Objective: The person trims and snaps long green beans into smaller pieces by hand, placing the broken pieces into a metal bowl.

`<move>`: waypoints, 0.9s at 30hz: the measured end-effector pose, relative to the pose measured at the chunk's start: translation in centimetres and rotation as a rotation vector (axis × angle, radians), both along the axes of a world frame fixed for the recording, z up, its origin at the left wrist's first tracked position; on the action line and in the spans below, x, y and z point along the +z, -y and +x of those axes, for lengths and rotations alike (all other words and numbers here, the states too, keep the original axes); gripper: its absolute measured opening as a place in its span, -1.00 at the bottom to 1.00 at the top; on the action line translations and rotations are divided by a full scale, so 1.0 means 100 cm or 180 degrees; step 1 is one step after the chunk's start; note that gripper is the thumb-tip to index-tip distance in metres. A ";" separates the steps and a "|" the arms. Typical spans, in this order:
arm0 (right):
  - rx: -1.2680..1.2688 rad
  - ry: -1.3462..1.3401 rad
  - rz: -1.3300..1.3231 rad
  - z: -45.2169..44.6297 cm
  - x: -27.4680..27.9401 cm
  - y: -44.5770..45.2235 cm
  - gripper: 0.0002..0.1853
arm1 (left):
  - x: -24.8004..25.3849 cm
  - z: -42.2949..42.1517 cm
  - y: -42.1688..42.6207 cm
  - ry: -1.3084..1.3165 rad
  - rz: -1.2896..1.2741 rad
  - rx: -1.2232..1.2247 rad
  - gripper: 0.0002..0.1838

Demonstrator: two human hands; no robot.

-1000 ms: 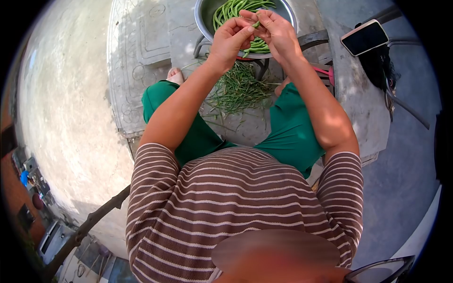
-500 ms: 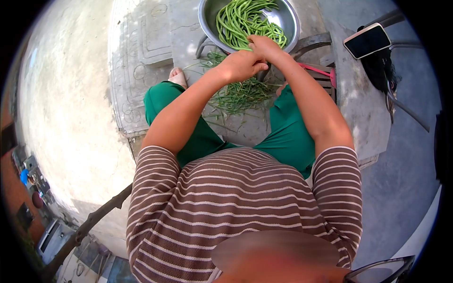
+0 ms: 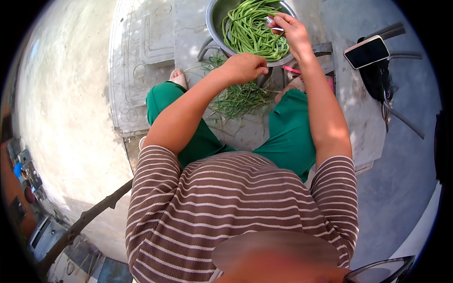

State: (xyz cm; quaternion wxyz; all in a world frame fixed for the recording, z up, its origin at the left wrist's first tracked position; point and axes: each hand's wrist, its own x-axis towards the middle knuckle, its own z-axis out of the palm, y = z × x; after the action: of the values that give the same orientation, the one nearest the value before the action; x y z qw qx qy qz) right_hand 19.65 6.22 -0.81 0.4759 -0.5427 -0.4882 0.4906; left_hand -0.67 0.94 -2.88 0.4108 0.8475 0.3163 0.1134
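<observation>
A metal bowl [image 3: 211, 22] at the top centre holds many long green beans [image 3: 252, 30]. My right hand [image 3: 290, 30] is over the bowl's right side, its fingers closed near the end of a bean. My left hand [image 3: 245, 68] is closed just below the bowl's front rim, above the stems; whatever it may hold is too small to make out. Below the bowl, a pile of thin green stems and scraps [image 3: 240, 100] lies on the ground between my feet.
A phone [image 3: 367, 52] rests on a black bag [image 3: 376, 81] at the upper right, beside dark metal bars. Something pink [image 3: 291, 70] shows by my right foot. A long branch [image 3: 89, 216] crosses the lower left. Carved stone slabs [image 3: 158, 40] lie left of the bowl.
My hands were together over the bowl, then lowered to its front rim. Now they are apart, the right raised over the beans. The view has shifted slightly.
</observation>
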 end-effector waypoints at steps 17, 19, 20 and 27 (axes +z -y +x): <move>0.1405 -0.0382 -0.0461 0.014 0.060 0.054 -0.77 | 0.027 -0.007 -0.033 0.3464 -0.3495 0.1391 -0.50; 0.2022 0.0548 -0.0842 0.005 0.065 0.064 -0.76 | 0.026 -0.012 -0.043 0.3772 -0.3602 0.1532 -0.53; 0.2364 0.0903 -0.1034 -0.001 0.066 0.067 -0.76 | 0.022 -0.016 -0.048 0.3983 -0.3544 0.1343 -0.58; 0.3412 0.1910 -0.1430 -0.031 0.018 0.088 -0.67 | 0.044 -0.028 -0.045 0.4042 -0.2735 0.1530 -0.72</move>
State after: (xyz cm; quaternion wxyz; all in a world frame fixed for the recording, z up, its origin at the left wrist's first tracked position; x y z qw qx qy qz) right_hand 16.50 -2.54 0.99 -0.1166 -0.4237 -0.6883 0.5772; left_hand -3.45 5.43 1.57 0.7669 0.2977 0.2120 0.5276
